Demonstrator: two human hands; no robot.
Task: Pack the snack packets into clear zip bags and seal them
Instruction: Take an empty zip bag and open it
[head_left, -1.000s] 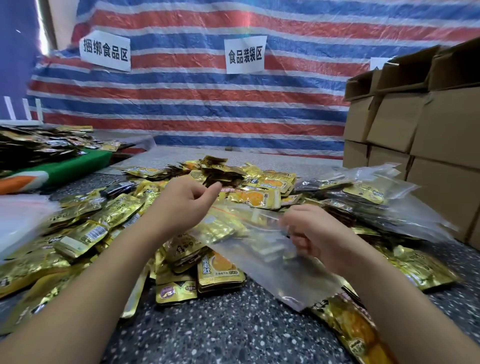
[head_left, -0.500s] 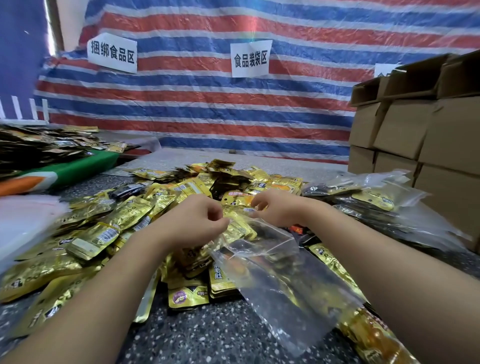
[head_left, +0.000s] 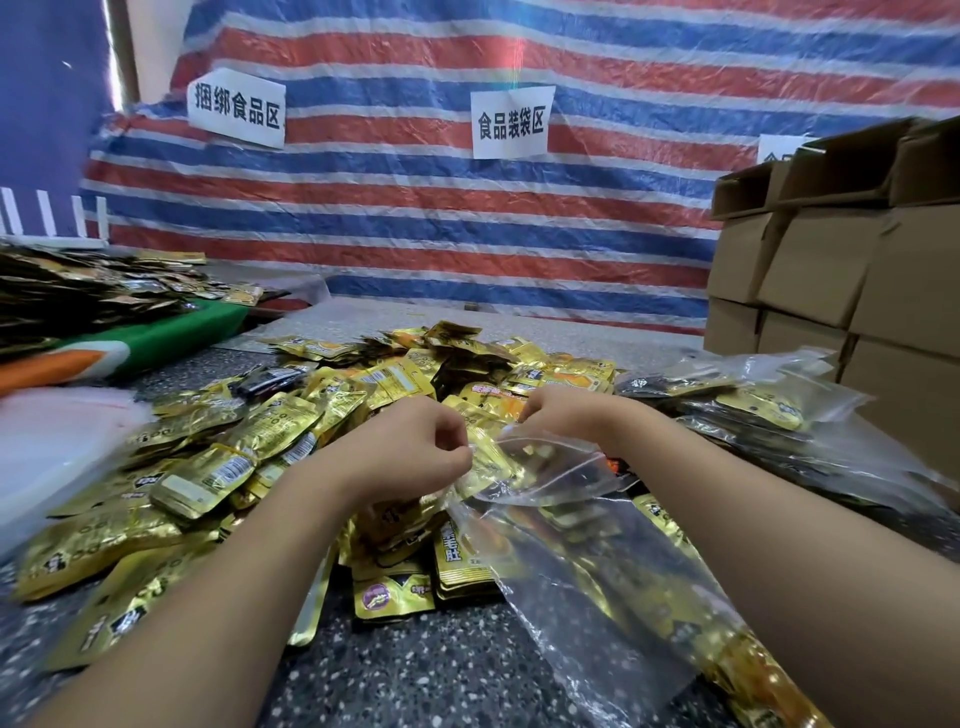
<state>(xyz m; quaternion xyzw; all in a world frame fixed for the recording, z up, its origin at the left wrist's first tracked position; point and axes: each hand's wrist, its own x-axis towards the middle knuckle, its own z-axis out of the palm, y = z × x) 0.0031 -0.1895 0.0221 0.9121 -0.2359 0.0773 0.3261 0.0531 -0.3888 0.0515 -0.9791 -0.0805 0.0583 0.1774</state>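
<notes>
A heap of gold foil snack packets (head_left: 270, 447) covers the speckled table (head_left: 415, 670). A clear zip bag (head_left: 571, 561) lies over the packets in front of me, its mouth pointing away. My left hand (head_left: 410, 447) pinches the left side of the bag's mouth with curled fingers. My right hand (head_left: 566, 415) pinches the far right side of the mouth, holding it apart. Gold packets show through the plastic; whether any are inside the bag is unclear.
Filled clear bags (head_left: 769, 415) are piled at the right, in front of stacked cardboard boxes (head_left: 852, 270). A white plastic stack (head_left: 57, 447) lies at the left. More packets (head_left: 88, 296) sit on a green cloth at the far left. A striped tarp (head_left: 467, 218) hangs behind.
My right hand moved from the near right edge of the bag up to the far side of its mouth. The bag's mouth has spread apart. My left hand kept its pinch.
</notes>
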